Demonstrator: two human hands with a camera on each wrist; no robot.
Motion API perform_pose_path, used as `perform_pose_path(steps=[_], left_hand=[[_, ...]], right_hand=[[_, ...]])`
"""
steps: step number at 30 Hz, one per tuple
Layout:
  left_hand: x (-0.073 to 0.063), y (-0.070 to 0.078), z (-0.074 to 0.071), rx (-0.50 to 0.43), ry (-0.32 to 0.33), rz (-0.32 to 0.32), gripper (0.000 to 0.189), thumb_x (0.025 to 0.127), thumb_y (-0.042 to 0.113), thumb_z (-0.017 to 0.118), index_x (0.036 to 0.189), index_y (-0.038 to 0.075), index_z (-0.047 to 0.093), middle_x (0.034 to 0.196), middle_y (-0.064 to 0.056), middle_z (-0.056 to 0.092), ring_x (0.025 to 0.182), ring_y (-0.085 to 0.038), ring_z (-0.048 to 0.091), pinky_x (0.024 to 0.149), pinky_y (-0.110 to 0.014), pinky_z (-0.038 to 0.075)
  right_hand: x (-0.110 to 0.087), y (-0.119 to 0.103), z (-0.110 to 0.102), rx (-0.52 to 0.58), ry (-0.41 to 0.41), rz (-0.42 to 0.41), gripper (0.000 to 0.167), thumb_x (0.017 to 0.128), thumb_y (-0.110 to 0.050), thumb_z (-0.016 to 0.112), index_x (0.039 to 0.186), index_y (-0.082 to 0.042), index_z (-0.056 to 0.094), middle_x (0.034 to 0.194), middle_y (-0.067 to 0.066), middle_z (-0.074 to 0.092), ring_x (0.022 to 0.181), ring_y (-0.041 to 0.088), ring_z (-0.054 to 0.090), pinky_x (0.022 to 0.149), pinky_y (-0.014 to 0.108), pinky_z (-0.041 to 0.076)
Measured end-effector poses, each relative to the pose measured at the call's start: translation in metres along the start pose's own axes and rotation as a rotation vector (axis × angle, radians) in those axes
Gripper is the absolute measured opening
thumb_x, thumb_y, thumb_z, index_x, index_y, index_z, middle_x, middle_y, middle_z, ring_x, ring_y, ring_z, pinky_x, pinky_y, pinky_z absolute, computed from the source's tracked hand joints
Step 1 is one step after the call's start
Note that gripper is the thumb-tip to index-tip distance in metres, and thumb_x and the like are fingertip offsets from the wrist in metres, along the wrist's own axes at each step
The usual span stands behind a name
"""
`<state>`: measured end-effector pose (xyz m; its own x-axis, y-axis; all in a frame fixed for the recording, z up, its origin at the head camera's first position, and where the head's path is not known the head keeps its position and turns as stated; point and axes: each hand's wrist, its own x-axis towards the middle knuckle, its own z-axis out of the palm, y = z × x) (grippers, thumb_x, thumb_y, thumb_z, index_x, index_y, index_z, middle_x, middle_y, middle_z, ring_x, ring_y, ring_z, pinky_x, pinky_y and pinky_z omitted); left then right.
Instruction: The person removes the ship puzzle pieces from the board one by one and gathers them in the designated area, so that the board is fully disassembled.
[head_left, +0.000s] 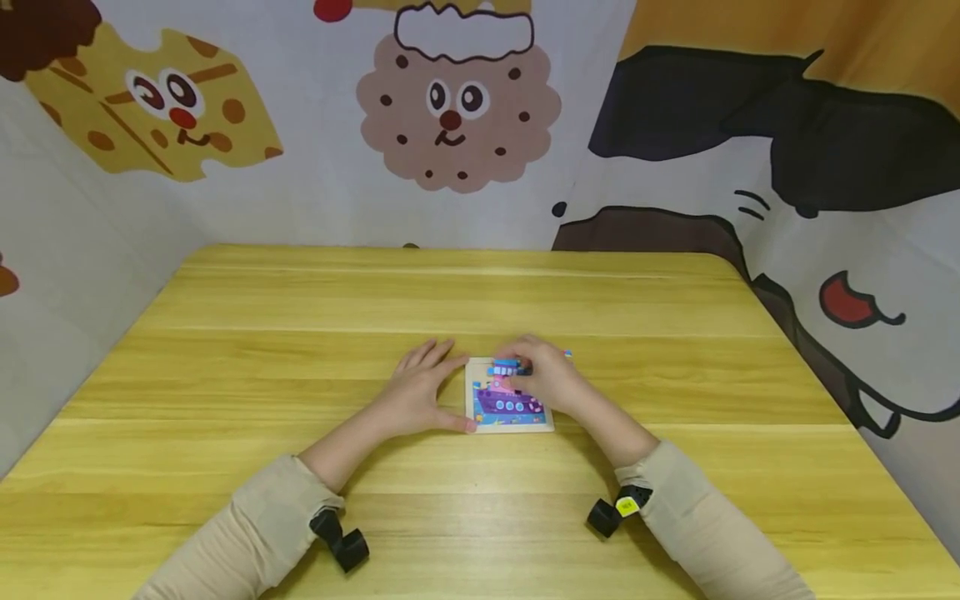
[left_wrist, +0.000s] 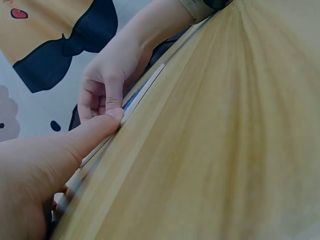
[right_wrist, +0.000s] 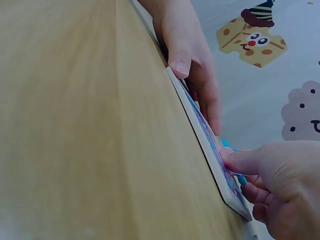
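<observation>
A small jigsaw puzzle board with a pale frame and a purple ship picture lies flat on the table. My left hand is spread at the board's left side, thumb on its near left corner and fingers reaching toward the far left corner. Over the board's upper right part, my right hand pinches a puzzle piece with blue edges between thumb and fingers, close over the picture. Much of that piece is hidden by the fingers. In the left wrist view the left thumb overlaps the board's edge.
A small colourful bit shows just beyond the right hand. The wooden table runs back to a cloth printed with cartoon figures. Each sleeve carries a black wrist camera, one at the left and one at the right.
</observation>
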<state>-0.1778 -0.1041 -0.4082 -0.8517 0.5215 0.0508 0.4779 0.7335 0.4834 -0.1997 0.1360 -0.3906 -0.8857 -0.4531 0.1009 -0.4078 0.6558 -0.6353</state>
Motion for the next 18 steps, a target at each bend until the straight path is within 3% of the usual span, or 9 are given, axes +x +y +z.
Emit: perform_pose_path(steps=[11,18], left_hand=[[0.0,0.0015,-0.0007,-0.004,0.001,0.0,0.107,0.064,0.072,0.071,0.148,0.013,0.038,0.157,-0.015,0.016,0.143,-0.037,0.007,0.112,-0.056,0.004],[-0.0004,0.0025,-0.0014,-0.007,-0.004,-0.004,0.107,0.065,0.072,0.071,0.148,0.013,0.038,0.157,-0.014,0.016,0.143,-0.037,0.006,0.112,-0.056,0.004]], right_hand=[[-0.0049,0.0081,-0.0003,0.032,0.01,-0.087,0.031,0.087,-0.006,0.07,0.118,-0.012,0.069,0.086,-0.002,0.062,0.066,0.014,0.048,0.059,0.029,0.044],[-0.0079,0.0109,-0.0007,0.045,0.023,-0.11,0.032,0.088,-0.007,0.069,0.119,-0.014,0.069,0.089,-0.003,0.064,0.067,0.014,0.049,0.058,0.028,0.045]])
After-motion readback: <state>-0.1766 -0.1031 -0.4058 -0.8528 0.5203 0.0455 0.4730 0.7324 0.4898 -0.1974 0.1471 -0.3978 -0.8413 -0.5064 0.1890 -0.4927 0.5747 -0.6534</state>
